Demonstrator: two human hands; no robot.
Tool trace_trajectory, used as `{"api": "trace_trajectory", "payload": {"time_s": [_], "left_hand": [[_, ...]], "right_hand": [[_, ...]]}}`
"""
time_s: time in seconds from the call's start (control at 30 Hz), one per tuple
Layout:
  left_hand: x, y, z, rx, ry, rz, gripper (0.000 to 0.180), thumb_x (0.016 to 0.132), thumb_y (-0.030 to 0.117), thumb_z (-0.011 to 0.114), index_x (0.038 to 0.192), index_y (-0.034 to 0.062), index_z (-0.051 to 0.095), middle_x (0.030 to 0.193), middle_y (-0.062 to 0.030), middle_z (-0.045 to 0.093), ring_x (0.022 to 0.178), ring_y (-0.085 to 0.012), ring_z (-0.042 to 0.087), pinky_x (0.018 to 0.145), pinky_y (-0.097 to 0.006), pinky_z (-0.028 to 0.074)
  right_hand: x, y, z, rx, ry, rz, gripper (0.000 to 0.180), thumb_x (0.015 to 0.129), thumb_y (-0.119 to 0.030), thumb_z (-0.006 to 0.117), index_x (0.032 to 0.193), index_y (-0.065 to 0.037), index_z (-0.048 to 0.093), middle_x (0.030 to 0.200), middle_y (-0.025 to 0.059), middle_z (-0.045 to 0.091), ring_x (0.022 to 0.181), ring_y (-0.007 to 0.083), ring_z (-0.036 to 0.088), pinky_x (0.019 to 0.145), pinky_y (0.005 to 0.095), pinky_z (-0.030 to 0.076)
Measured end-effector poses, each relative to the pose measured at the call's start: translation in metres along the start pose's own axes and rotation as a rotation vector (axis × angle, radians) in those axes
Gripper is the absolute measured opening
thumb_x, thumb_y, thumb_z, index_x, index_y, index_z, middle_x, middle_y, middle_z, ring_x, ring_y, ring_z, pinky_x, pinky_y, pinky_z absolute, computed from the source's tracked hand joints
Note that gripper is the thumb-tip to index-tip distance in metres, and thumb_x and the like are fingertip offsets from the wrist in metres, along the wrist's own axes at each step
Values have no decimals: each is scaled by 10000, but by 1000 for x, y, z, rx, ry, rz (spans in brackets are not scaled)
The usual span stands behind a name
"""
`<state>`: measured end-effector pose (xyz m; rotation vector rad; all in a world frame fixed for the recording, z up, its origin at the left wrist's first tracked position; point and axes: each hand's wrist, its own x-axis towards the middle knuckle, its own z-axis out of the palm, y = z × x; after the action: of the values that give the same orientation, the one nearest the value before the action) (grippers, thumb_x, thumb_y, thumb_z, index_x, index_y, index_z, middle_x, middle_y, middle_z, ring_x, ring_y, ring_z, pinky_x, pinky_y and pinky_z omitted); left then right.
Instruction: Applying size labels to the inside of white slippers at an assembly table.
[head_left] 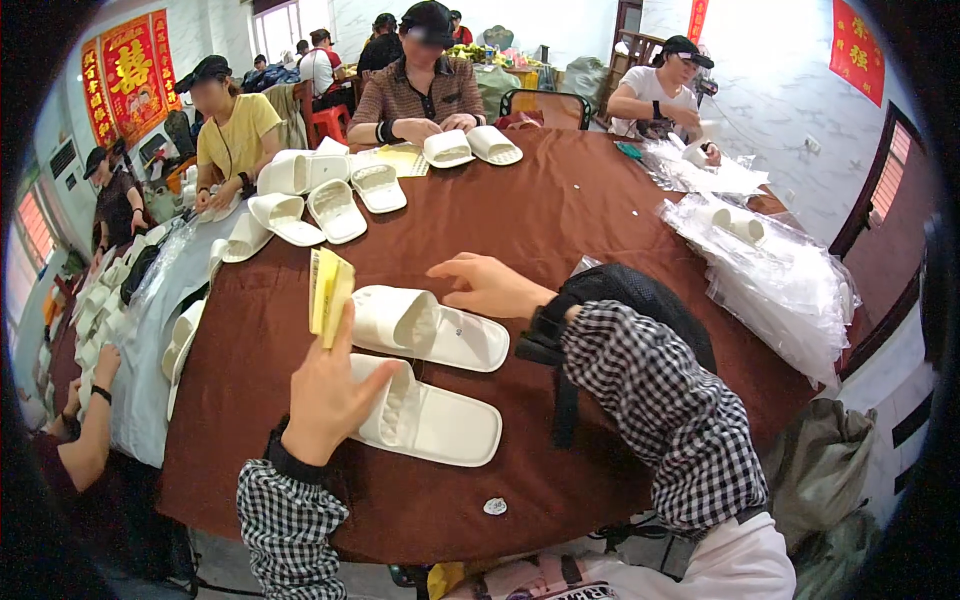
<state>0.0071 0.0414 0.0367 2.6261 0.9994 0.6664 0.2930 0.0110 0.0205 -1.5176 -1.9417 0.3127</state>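
Observation:
My left hand [330,395] is closed on a small bundle of yellow label strips [332,295], which stands up from between its fingers. Its thumb is over the upper of the nearer white slipper [450,420]; I cannot tell whether they touch. A second white slipper [465,338] lies just beyond, side by side with the first, both soles pointing right. My right hand [495,285] hovers near that farther slipper, its fingers stretched out to the left and nothing visible in them. Behind my right forearm lies a black mesh thing [650,305], partly hidden.
Several white slippers [338,210] line the far left of the brown-covered table [560,220]. Clear plastic bags [775,275] are heaped at the right edge. A crumpled whitish scrap [494,506] lies near the front edge. People work at the far side and the left.

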Motion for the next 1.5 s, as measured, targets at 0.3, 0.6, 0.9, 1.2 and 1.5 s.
{"api": "trace_trajectory", "payload": {"time_s": [0.3,0.6,0.9,1.2,1.5], "left_hand": [[-5,-7,4,-197,-95,115,1051,740,306,787,1517,-3,149,1344,-303,481,1224,-428,509,1018,-421,426],[2,8,6,-374,-215,170,1011,746,162,785,1521,-4,157,1256,-254,536,1174,-375,540,1018,-386,398],[34,33,25,-409,-330,310,995,753,179,787,1519,4,177,1411,-265,426,1317,-390,422,1088,-394,337],[46,44,48,-414,-195,482,894,807,155,740,1514,23,210,1229,-228,565,1109,-361,577,966,-391,440],[29,38,25,-1060,-75,115,482,912,-24,521,1392,-16,473,1307,-100,559,1129,-139,548,980,-266,422]], "right_hand": [[7,-26,26,-226,-110,-7,305,823,-108,527,1079,-70,688,936,197,688,903,396,657,802,485,525],[-98,-81,-10,-321,-127,275,515,811,-127,536,1296,1,420,717,226,639,649,413,635,602,504,510],[-124,-64,-21,-370,-85,306,686,776,-125,539,1429,-29,351,690,237,628,629,400,633,601,495,509],[-130,-52,-31,-438,-15,388,678,772,-134,539,1410,11,363,693,233,640,625,397,634,625,500,508],[-134,-54,-34,-416,-70,415,638,802,-122,515,1392,55,351,701,253,631,641,398,635,625,493,508]]}}
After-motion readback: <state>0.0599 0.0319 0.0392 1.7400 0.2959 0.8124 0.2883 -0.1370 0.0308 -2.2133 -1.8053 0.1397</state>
